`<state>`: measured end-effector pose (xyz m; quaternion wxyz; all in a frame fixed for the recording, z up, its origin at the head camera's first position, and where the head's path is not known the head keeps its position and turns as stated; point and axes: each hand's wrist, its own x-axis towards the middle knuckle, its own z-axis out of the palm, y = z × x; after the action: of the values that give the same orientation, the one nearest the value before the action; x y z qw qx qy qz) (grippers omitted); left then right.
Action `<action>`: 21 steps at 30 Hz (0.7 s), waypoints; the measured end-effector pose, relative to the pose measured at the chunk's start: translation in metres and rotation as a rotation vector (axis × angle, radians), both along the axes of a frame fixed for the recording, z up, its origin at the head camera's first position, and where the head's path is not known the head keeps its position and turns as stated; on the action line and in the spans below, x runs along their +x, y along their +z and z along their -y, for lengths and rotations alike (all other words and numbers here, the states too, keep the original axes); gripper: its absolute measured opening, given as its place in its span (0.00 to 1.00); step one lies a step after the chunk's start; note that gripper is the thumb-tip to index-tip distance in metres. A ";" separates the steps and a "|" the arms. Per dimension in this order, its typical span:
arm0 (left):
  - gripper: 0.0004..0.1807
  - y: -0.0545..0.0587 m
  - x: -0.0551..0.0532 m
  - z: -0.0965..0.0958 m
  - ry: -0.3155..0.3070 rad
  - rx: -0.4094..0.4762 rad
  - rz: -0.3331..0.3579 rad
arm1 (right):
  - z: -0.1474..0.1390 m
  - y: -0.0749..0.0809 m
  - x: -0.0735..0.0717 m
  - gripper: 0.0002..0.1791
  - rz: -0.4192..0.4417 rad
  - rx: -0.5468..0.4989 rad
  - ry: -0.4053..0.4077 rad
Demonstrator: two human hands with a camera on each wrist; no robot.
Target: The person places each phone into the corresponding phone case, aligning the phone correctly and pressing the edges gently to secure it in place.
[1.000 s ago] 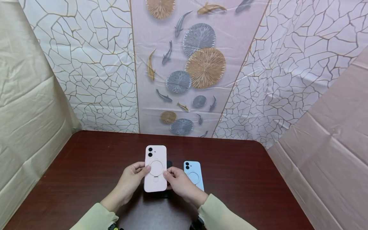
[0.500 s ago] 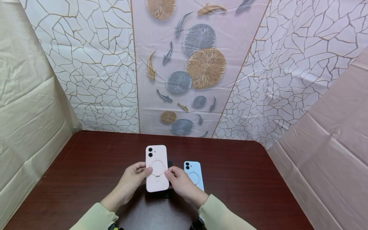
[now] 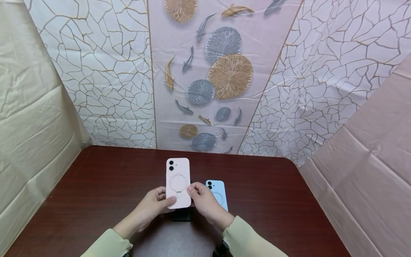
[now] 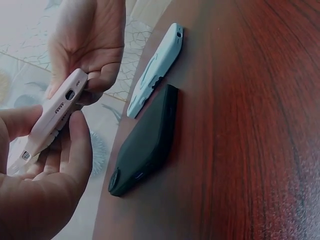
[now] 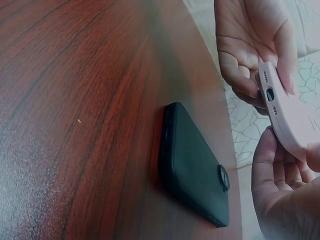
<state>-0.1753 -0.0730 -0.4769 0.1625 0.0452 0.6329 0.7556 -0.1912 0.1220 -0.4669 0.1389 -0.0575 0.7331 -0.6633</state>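
A pink phone case (image 3: pixel 178 171) with a ring outline and camera openings on its back is held up above the table. My left hand (image 3: pixel 149 208) grips its lower left side, thumb on the back face. On the opposite edge my right hand (image 3: pixel 205 201) pinches it between thumb and fingers. The bottom end of the case, with its port opening, shows in the left wrist view and in the right wrist view. Below it a black phone or case (image 5: pixel 195 165) lies on the table, mostly hidden in the head view.
To the right, partly behind my right hand, a light blue phone case (image 3: pixel 217 191) lies on the dark red wooden table (image 3: pixel 273 200). Patterned cloth (image 3: pixel 199 107) hangs behind the far edge, with plain cloth (image 3: pixel 38 117) at the left side.
The pink phone case has shifted slightly right and away from me. My left thumb now sits lower on its back, near the bottom edge. The blue case has stayed in place.
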 end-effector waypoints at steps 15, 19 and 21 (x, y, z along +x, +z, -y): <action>0.14 0.000 0.001 -0.005 0.054 -0.039 -0.050 | -0.001 0.004 -0.002 0.13 -0.007 -0.026 -0.035; 0.12 0.000 0.002 -0.005 0.062 -0.039 -0.053 | -0.001 0.005 -0.001 0.14 -0.007 -0.031 -0.029; 0.12 0.000 0.002 -0.004 0.060 -0.038 -0.057 | -0.001 0.005 -0.001 0.14 -0.006 -0.034 -0.025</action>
<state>-0.1736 -0.0687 -0.4764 0.1226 0.0448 0.6526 0.7464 -0.1923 0.1230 -0.4617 0.1273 -0.0527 0.7229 -0.6771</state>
